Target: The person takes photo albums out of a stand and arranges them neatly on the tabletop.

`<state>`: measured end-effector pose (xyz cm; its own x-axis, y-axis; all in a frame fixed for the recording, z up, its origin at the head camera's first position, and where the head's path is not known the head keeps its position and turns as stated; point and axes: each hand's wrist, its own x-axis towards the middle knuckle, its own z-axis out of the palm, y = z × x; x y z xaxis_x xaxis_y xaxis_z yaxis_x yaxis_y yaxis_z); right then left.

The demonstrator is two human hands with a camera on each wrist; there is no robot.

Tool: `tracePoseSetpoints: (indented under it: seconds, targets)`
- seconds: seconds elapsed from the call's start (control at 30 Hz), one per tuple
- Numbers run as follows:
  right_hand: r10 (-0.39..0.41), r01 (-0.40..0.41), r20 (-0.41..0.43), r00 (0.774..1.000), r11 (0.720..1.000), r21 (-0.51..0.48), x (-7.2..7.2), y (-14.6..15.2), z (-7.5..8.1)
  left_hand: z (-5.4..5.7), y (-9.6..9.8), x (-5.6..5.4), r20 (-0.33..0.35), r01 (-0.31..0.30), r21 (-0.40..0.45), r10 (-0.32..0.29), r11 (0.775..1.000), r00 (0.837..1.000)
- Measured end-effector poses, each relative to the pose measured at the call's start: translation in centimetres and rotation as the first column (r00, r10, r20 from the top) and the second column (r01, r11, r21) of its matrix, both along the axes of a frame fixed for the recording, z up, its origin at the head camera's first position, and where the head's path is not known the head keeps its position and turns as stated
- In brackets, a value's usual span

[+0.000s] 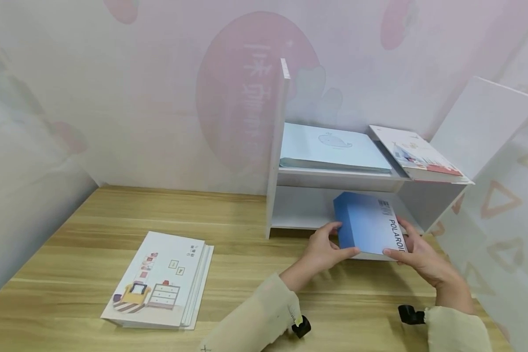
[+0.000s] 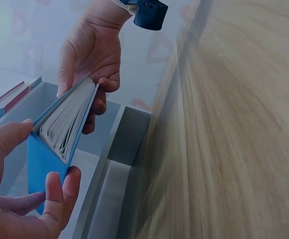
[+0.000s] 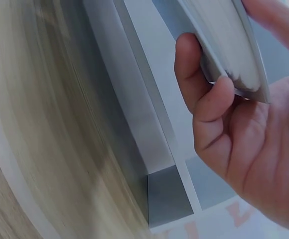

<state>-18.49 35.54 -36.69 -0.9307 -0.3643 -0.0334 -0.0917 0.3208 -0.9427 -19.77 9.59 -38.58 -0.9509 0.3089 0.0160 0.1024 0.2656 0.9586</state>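
A blue photo album (image 1: 371,222) with "POLAROID" on its cover is held between both hands at the front of the lower compartment of a white shelf (image 1: 297,210). My left hand (image 1: 323,249) grips its spine side, the thumb on the top cover and fingers curled beneath. From the opposite side, my right hand (image 1: 422,254) holds it, thumb above and fingers bent under the lower cover. Stacked inner pages (image 2: 65,127) show between the covers in the left wrist view. In the right wrist view, two curled fingers (image 3: 212,102) press against the album's lower cover.
On the upper shelf lies a pale blue album (image 1: 334,149) with a whale drawing. Beside it, a white illustrated album (image 1: 422,152) lies tilted near the slanted right panel (image 1: 484,122). Another white album (image 1: 158,278) rests on the wooden table (image 1: 229,215) at left.
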Motion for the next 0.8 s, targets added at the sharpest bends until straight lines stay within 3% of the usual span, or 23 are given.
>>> tracePoseSetpoints:
  seconds: [0.8]
  targets:
    - [0.015,-0.014,-0.016,1.0,0.998,0.054,-0.1,-2.8,1.2,0.2,-3.0,0.2,-0.025,0.015,-0.009,-0.016,1.0,1.0]
